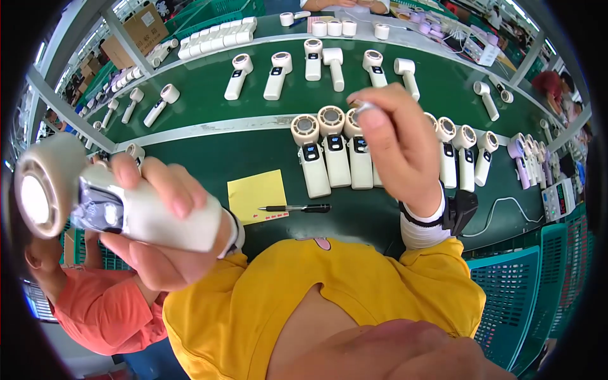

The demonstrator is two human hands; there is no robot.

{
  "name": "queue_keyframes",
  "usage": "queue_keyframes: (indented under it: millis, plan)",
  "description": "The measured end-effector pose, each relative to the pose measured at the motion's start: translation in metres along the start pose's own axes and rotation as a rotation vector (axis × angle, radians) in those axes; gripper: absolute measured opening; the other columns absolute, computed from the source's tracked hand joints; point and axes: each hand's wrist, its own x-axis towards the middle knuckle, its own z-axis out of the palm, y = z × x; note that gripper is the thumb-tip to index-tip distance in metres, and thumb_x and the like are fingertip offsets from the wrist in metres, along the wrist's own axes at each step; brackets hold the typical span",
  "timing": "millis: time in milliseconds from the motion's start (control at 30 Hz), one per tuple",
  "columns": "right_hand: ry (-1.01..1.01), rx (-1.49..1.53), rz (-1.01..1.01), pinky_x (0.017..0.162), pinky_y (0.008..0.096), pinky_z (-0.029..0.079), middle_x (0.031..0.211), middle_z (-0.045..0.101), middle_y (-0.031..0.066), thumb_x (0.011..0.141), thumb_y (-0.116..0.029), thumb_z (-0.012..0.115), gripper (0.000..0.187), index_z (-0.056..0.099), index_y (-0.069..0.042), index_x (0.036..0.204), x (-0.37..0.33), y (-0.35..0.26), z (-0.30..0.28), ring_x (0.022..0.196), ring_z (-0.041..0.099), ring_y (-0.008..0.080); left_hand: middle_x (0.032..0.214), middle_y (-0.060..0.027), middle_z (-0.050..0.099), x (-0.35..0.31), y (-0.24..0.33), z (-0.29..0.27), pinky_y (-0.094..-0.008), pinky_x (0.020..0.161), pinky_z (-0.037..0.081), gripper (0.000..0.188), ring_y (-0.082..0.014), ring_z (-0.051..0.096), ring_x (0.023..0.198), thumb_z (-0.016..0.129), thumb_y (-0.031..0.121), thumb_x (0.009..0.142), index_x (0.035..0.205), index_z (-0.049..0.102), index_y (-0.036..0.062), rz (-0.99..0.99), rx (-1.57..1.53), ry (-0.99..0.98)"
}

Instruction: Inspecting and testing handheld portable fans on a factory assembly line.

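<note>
My left hand is closed around the body of a white handheld fan, which is raised at the left, close to the camera. Its round head points left, and a dark glossy panel shows below it. My right hand is pinched, thumb against forefinger, on a small pale piece too small to make out. Behind that hand stands a row of white handheld fans, several with lit displays; the hand hides some of them. A yellow paper lies on the bench, with a black pen across its edge.
Past a metal rail, more fans rest on a green belt. Purple fans, a small meter and a white cable are at right. Teal baskets stand lower right. A person in red is close at left.
</note>
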Motion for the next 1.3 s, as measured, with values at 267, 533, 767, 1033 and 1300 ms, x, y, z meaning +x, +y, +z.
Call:
queue_keyframes:
  millis: [267,533,767,1033,1300]
  plan:
    - [-0.147,-0.168,0.037,0.052,0.0223,0.035,0.069,0.048,0.0063,0.085,-0.013,0.049,0.014,0.054,0.0,0.088,-0.004,-0.002,0.005,0.057,0.044,0.0142,0.11,-0.0077,0.041,0.005,0.005,-0.008,-0.0285,0.066,0.041,0.055,-0.0203,0.049,0.079,0.059,0.023,0.072,0.111,0.031,-0.0048,-0.091,-0.305,-0.204]
    - [-0.258,-0.001,0.208,0.053,0.0213,0.035,0.072,0.051,0.0057,0.087,-0.016,0.047,0.016,0.052,0.0,0.085,-0.007,-0.014,0.005,0.059,0.043,0.0103,0.1,-0.0173,0.047,0.018,-0.04,-0.002,-0.0309,0.049,0.05,0.037,-0.0237,0.057,0.065,0.038,0.02,0.085,0.113,0.03,-0.0022,-0.79,-0.264,-0.038]
    - [-0.186,0.053,0.211,0.047,0.0267,0.036,0.059,0.048,0.0065,0.084,-0.018,0.051,0.017,0.052,-0.003,0.076,-0.003,-0.012,0.002,0.049,0.045,0.0173,0.089,-0.0196,0.051,0.01,-0.063,0.008,-0.0309,0.047,0.05,0.044,-0.0249,0.057,0.061,0.037,0.01,0.077,0.117,0.026,-0.0011,-1.115,-0.437,-0.411]
    - [-0.442,-0.05,0.182,0.044,0.0256,0.034,0.058,0.048,0.007,0.083,-0.015,0.052,0.015,0.053,-0.003,0.074,0.002,-0.014,-0.012,0.046,0.044,0.0178,0.089,-0.0191,0.05,0.008,-0.067,-0.001,-0.0301,0.048,0.048,0.055,-0.0242,0.056,0.059,0.039,0.013,0.077,0.125,0.018,-0.0013,-1.034,-0.401,-0.514]
    - [-0.212,-0.089,0.302,0.047,0.0238,0.039,0.058,0.054,0.0053,0.085,-0.014,0.049,0.017,0.052,-0.003,0.073,-0.003,-0.003,0.017,0.052,0.052,0.0158,0.11,-0.0194,0.04,-0.007,-0.1,-0.021,-0.0332,0.068,0.044,0.055,-0.0245,0.052,0.08,0.039,0.01,0.077,0.127,0.019,-0.0021,-0.273,0.47,-0.708]
